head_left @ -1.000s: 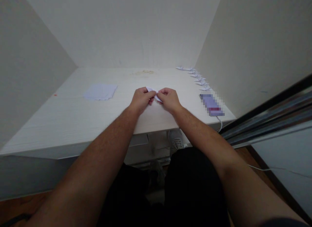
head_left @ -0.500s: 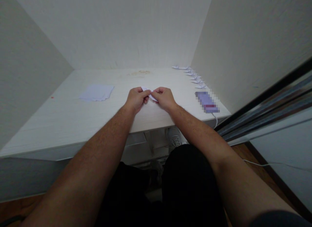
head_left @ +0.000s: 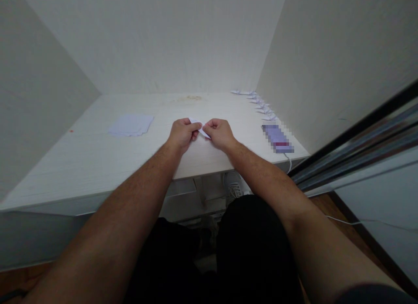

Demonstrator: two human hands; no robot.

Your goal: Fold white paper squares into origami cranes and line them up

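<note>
White desk (head_left: 98, 164); folded paper (head_left: 200, 128) btwn left hand (head_left: 181, 134), right hand (head_left: 220, 133)

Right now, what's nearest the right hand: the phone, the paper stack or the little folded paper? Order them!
1. The little folded paper, pinched in the right hand.
2. The phone, off to its right.
3. The paper stack, across on the left.

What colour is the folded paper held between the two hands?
The folded paper is white, faintly lilac; the head view shows it.
</note>
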